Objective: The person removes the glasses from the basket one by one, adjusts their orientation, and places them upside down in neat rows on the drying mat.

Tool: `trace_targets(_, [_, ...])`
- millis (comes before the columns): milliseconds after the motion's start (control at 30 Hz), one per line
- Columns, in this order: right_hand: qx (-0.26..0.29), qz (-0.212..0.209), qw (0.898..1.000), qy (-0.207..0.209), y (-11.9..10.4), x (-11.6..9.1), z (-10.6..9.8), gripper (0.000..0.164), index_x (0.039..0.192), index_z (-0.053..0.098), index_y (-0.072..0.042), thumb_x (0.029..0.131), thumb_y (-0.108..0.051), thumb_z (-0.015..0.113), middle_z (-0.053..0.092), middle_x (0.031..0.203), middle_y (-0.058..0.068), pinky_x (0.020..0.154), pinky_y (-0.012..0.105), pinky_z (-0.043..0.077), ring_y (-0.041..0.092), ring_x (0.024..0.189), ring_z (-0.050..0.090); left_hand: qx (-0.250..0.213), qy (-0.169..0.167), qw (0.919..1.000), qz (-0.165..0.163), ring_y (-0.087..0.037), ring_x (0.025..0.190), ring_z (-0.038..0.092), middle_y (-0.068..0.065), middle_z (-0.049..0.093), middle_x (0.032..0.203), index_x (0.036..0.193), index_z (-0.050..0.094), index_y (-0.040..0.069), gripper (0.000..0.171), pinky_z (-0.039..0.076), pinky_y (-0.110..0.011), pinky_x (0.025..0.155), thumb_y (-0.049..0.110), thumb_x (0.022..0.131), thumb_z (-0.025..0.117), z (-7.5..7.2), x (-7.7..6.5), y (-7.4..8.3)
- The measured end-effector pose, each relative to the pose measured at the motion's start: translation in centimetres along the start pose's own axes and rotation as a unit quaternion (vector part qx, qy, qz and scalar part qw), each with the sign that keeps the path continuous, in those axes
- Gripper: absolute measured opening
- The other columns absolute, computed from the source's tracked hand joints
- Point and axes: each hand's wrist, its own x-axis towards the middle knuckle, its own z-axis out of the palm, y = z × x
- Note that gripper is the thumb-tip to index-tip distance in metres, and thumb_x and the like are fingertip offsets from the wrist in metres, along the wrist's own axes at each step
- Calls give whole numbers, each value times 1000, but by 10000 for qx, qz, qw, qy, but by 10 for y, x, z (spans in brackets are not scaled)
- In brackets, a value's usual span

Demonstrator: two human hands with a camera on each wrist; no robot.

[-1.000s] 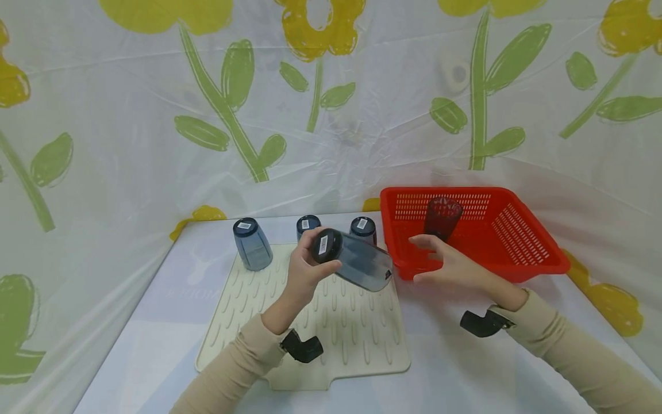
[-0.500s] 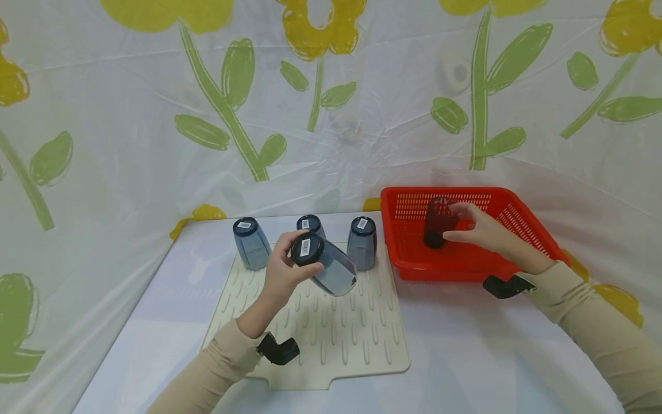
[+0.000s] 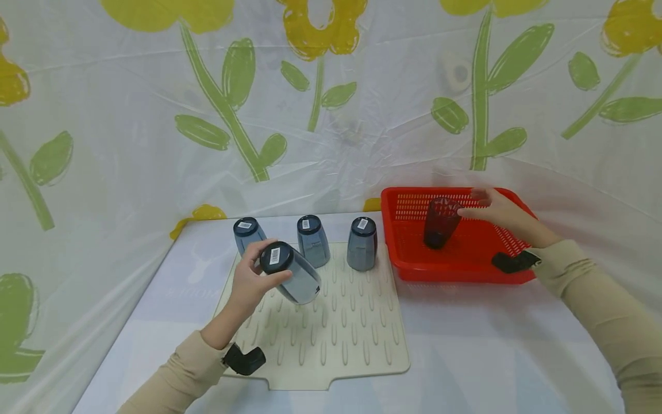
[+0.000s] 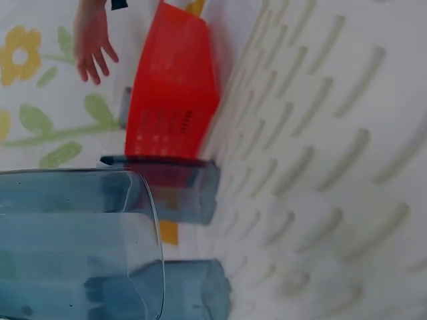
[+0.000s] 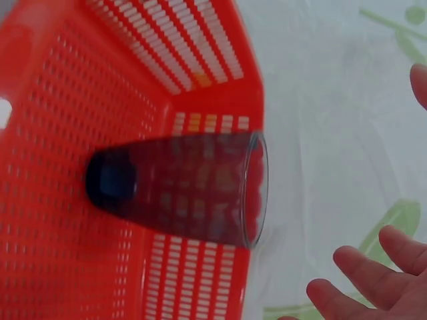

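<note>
My left hand [image 3: 251,278] grips a blue-tinted drinking glass [image 3: 301,282] near its dark, labelled base. The glass is tilted, base up and mouth pointing down to the right, above the cream drying mat [image 3: 357,328]. In the left wrist view its clear rim and wall [image 4: 80,240] fill the lower left. My right hand [image 3: 509,217] is held with spread fingers over the right side of the red basket [image 3: 439,273], touching nothing. Just left of it, another glass [image 3: 439,221] stands upright in the basket, its mouth up, also seen as a whole glass [image 5: 180,187] in the right wrist view.
Three upside-down glasses stand along the mat's back edge: a left glass [image 3: 247,230], partly hidden by my left hand, a middle glass [image 3: 313,241] and a right glass [image 3: 362,244]. A flowered plastic sheet [image 3: 331,155] hangs behind the white table [image 3: 455,345].
My left hand has carried its glass left across the mat, uncovering the middle and right glasses. My right hand has moved from the basket's front edge to above its right side.
</note>
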Motion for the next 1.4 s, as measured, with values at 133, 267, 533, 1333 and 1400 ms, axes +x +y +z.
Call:
trace_targets(133, [-91, 78, 9999, 55, 4, 6, -5, 92, 143, 4, 7, 87, -44, 57, 17, 144, 31, 100, 60, 26, 47, 128, 20, 293, 83, 9994, -135, -6, 98, 44, 4, 45, 110, 123, 51, 1, 59, 41, -14, 81, -4, 68, 74, -13, -5, -4])
trace_targets(267, [-69, 116, 9999, -1, 6, 11, -6, 95, 143, 1, 7, 86, -44, 58, 16, 144, 32, 101, 60, 25, 47, 129, 20, 541, 58, 9980, -313, -5, 99, 43, 1, 45, 110, 124, 50, 3, 59, 40, -11, 81, -1, 70, 74, -26, -10, -9])
trace_targets(533, [-57, 191, 9997, -164, 7, 22, -2, 97, 142, -3, 8, 87, -46, 55, 12, 142, 35, 99, 62, 25, 49, 127, 21, 996, -35, 9934, -574, -2, 102, 42, -3, 44, 120, 127, 48, 3, 61, 39, -8, 83, 6, 72, 75, -46, -17, -23])
trace_targets(1333, [231, 425, 9987, -175, 16, 49, 16, 102, 142, -9, 7, 85, -44, 59, 7, 144, 35, 104, 60, 19, 48, 130, 15, 1616, 93, 9780, -1317, 0, 103, 37, -9, 40, 128, 133, 43, 4, 65, 36, -9, 80, 17, 77, 73, -86, -29, -47])
trace_targets(1400, [227, 431, 9986, -209, 16, 51, 18, 102, 141, -11, 7, 85, -43, 59, 3, 145, 35, 104, 60, 17, 49, 132, 11, 1619, 122, 9778, -1321, 2, 101, 37, -8, 40, 128, 133, 43, 4, 65, 36, -8, 79, 17, 77, 73, -88, -30, -49])
